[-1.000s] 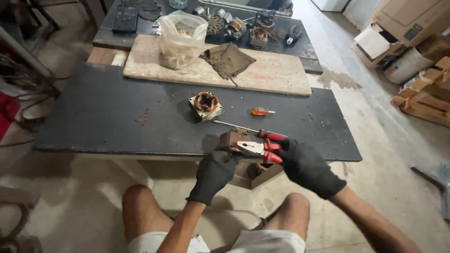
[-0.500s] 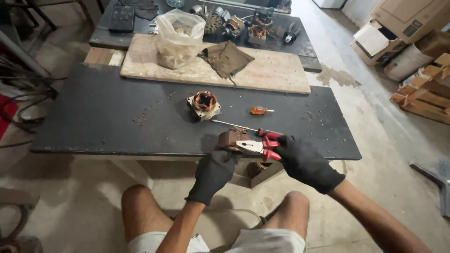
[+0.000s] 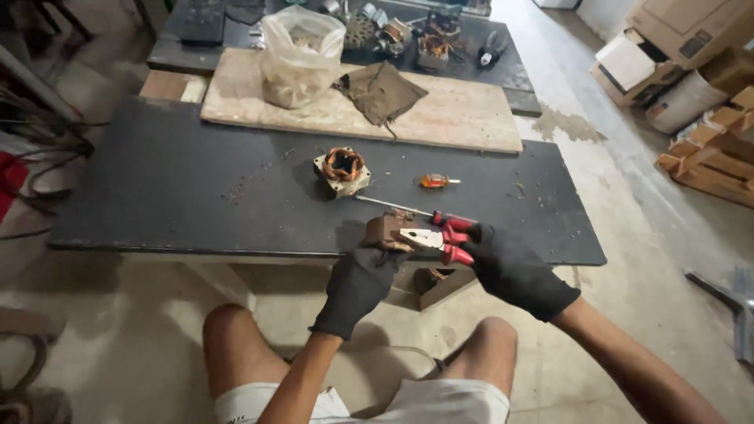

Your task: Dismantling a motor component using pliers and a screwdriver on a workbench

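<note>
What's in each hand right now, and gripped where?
Right hand holds pliers by the red handles, jaws pointing left. Left hand grips a brown motor part from below, at the dark table's near edge.

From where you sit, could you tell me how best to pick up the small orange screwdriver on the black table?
Probably pinch the orange screwdriver by its thicker handle from above; it lies flat with space around it, and the thin metal tip points right.

One head-worn camera looks steeply down and forward over the dark worktable. It sits close above the table's near edge.
</note>
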